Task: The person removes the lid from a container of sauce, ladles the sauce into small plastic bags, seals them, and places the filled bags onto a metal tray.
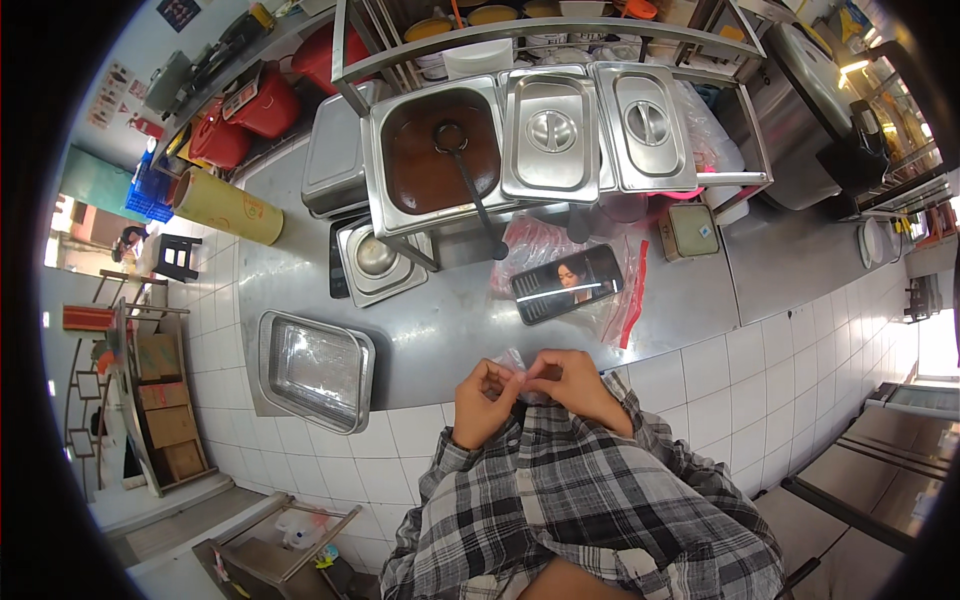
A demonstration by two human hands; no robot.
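Observation:
Close to my body, at the steel counter's front edge, my left hand [482,404] and my right hand [574,386] meet in a pinch. Both grip a small clear plastic bag [511,359], whose crinkled film shows above and between the fingers. The fingers hide most of it, and I cannot tell whether anything is inside. Just beyond my hands lies a phone [545,302] with a person on its lit screen. Under it rests a larger clear plastic bag [625,290] with a red strip along one edge.
A wire-mesh basket tray [362,385] sits at the counter's left front edge. Behind the phone, a steel pan of brown sauce [412,150] holds a ladle [470,185], beside lidded steel pans [550,180]. A square tin [690,232] stands right, a yellow cylinder [232,209] left.

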